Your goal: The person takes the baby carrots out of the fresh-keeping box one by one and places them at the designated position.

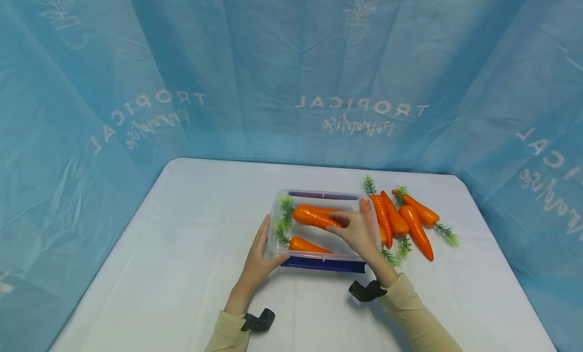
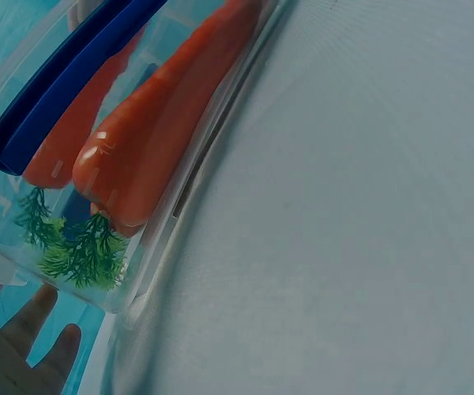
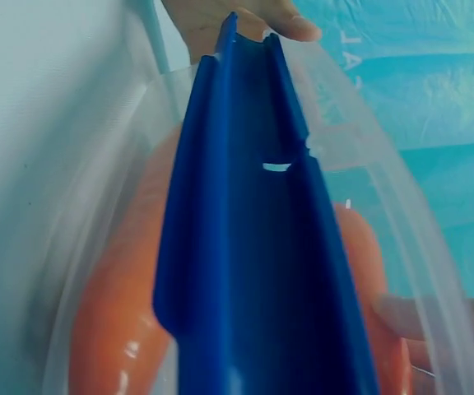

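Note:
A clear plastic box (image 1: 374, 210) with blue latch flaps (image 1: 323, 264) stands on the table. Several orange carrots with green tops lie inside, their leaves toward the left wall. My right hand (image 1: 357, 233) reaches over the front rim and pinches the narrow end of a carrot (image 1: 311, 218) in the box. Nearer the front wall lies another carrot (image 1: 307, 245). My left hand (image 1: 258, 261) touches the box's left side, its fingers extended along the wall and its thumb by the front corner. In the left wrist view, the fingers (image 2: 35, 329) of this hand are spread.
Right of the box, several loose carrots (image 1: 412, 225) lie in a pile, some close against its wall. The white table (image 1: 205, 215) has its far edge along a blue printed curtain (image 1: 273, 63). Each wrist wears a black strap mount (image 1: 366, 291).

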### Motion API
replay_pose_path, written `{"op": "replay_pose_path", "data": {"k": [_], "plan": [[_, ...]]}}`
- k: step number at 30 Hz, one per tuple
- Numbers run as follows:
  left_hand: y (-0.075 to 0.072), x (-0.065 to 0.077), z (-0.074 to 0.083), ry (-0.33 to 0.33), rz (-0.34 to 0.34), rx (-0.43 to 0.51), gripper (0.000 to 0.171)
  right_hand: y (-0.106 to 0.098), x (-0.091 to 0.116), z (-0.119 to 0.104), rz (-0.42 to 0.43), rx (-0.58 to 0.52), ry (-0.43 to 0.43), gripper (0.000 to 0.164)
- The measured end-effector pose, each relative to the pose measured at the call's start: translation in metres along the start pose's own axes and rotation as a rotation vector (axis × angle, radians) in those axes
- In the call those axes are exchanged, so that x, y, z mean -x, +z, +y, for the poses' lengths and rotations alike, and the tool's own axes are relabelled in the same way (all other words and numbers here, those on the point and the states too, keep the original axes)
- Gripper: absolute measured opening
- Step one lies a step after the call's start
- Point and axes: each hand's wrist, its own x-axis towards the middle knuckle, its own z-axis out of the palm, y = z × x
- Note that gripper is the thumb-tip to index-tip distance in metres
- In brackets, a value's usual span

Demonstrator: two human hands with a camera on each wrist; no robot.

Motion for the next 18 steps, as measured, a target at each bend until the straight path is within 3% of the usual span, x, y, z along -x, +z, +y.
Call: {"op": "replay_pose_path", "data": {"k": [9, 18], "plan": [[-0.001, 0.002, 0.002, -0.008, 0.003, -0.043, 0.103, -0.019, 0.003, -0.010, 0.110, -0.024, 0.062, 0.030], [-0.002, 0.001, 0.002, 0.008, 0.006, -0.044, 0.102, -0.047, 0.004, -0.006, 0.321, -0.104, 0.136, 0.035]]}}
